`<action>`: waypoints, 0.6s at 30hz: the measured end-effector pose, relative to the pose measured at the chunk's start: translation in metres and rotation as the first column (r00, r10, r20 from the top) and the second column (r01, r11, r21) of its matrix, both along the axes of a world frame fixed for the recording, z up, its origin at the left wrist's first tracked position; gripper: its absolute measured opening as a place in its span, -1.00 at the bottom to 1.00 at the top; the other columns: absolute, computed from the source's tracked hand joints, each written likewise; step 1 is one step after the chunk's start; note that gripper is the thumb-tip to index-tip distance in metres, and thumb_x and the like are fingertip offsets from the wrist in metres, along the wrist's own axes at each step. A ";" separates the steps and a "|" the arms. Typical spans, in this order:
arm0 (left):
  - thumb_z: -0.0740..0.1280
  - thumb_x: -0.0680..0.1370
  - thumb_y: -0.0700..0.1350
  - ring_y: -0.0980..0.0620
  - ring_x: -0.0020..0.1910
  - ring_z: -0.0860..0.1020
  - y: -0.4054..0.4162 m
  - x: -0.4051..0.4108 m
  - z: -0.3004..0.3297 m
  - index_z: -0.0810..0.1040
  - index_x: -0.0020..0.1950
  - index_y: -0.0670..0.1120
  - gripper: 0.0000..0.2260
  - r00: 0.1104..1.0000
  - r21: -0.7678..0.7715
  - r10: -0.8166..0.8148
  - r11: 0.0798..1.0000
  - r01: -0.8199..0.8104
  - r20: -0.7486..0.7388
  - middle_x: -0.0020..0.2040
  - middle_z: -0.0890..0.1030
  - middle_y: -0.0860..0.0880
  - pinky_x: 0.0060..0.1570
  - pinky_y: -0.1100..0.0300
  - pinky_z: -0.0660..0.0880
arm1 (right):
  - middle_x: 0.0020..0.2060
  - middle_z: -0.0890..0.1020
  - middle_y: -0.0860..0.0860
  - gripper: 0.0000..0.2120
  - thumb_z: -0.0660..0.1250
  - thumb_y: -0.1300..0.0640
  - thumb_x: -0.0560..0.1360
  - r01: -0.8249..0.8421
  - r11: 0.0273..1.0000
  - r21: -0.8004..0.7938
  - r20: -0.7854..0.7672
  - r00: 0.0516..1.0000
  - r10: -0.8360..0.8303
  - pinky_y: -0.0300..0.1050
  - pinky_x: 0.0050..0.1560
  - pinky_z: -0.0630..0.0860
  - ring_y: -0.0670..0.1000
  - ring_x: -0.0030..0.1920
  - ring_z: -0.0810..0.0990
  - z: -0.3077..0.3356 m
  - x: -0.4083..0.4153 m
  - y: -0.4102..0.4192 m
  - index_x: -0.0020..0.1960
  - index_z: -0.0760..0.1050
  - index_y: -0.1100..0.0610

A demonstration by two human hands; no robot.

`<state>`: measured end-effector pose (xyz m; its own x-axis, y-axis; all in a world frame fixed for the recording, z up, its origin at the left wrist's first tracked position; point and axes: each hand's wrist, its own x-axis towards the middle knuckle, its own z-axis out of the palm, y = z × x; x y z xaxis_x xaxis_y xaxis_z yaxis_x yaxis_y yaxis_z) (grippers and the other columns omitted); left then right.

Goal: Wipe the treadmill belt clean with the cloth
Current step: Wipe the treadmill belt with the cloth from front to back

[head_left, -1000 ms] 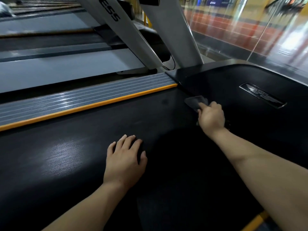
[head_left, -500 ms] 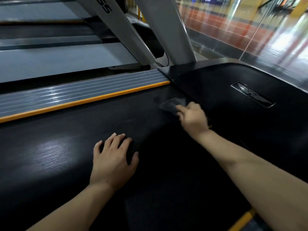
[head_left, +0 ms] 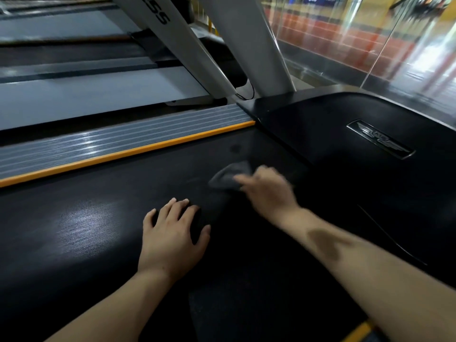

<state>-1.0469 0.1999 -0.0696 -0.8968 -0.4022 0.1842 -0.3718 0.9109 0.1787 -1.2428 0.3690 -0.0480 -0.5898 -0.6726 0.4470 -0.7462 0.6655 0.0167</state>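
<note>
The black treadmill belt [head_left: 81, 223] fills the lower part of the head view. A dark grey cloth [head_left: 228, 175] lies bunched on the belt near the black motor cover [head_left: 333, 134]. My right hand [head_left: 267, 190] grips the cloth's near side and presses it down onto the belt; the hand is motion-blurred. My left hand [head_left: 172, 236] rests flat on the belt with its fingers spread, a short way nearer than the cloth and to its left.
A grey ribbed side rail with an orange edge strip [head_left: 128, 151] borders the belt's far side. Two grey uprights [head_left: 249, 45] rise behind the motor cover. Another treadmill [head_left: 81, 95] stands beyond the rail, and a glass wall [head_left: 370, 45] closes the right.
My right hand has slid the cloth leftward across the belt, away from the motor cover's edge. My left hand has stayed planted on the belt.
</note>
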 end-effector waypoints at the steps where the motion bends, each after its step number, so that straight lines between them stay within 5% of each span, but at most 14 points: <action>1: 0.04 0.55 0.37 0.04 0.56 0.24 0.000 -0.001 0.000 0.47 0.41 0.14 -0.45 1.000 0.004 0.001 1.000 -0.001 -0.001 0.47 0.43 0.10 0.50 -0.13 0.17 | -0.19 0.52 0.15 -0.73 0.28 -0.04 0.51 0.141 0.989 -0.051 -0.004 0.990 -0.141 0.07 -0.24 0.56 0.25 -0.23 0.52 0.002 -0.028 0.019 0.19 0.58 -0.11; 3: 0.04 0.55 0.37 0.05 0.57 0.23 0.001 -0.001 0.000 0.46 0.41 0.15 -0.45 1.000 0.008 0.000 1.000 0.000 0.002 0.48 0.43 0.10 0.50 -0.13 0.15 | -0.09 0.52 0.21 -0.70 0.26 -0.01 0.55 0.363 0.928 -0.082 0.087 0.930 -0.356 0.10 -0.09 0.55 0.29 -0.12 0.51 0.006 -0.062 0.052 0.26 0.57 -0.06; 6: 0.04 0.55 0.37 0.04 0.57 0.22 0.001 0.001 -0.001 0.46 0.42 0.14 -0.44 1.000 0.018 -0.002 1.000 0.002 -0.008 0.48 0.42 0.10 0.52 -0.13 0.13 | -0.03 0.51 0.23 -0.68 0.26 0.00 0.57 0.416 0.903 -0.106 0.145 0.905 -0.400 0.09 -0.02 0.50 0.29 -0.05 0.49 0.007 -0.050 0.046 0.31 0.55 -0.04; 10: 0.04 0.54 0.37 0.01 0.56 0.25 0.000 0.001 -0.002 0.48 0.40 0.12 -0.43 1.000 0.011 -0.006 1.000 0.006 -0.014 0.46 0.44 0.07 0.50 -0.14 0.15 | -0.16 0.53 0.15 -0.73 0.34 -0.05 0.48 0.175 0.983 -0.060 0.125 0.978 -0.166 0.01 -0.15 0.53 0.23 -0.18 0.52 -0.003 0.029 0.002 0.17 0.59 -0.11; 14: 0.04 0.54 0.37 0.01 0.55 0.26 0.000 0.000 -0.003 0.46 0.39 0.13 -0.45 1.000 -0.010 -0.008 1.000 0.008 -0.018 0.45 0.45 0.09 0.50 -0.12 0.16 | -0.14 0.49 0.06 -0.70 0.35 -0.05 0.50 -0.142 0.984 -0.104 0.149 0.976 0.157 0.00 -0.17 0.50 0.15 -0.14 0.50 -0.002 0.073 -0.010 0.23 0.54 -0.12; 18: 0.03 0.54 0.37 0.03 0.56 0.24 0.000 0.001 -0.002 0.46 0.40 0.15 -0.45 1.000 0.003 -0.004 1.000 0.004 -0.013 0.47 0.43 0.09 0.51 -0.12 0.14 | -0.14 0.52 0.17 -0.71 0.33 -0.02 0.50 0.168 0.985 -0.042 0.049 0.985 -0.166 0.09 -0.21 0.57 0.28 -0.18 0.54 -0.001 -0.008 0.027 0.21 0.57 -0.15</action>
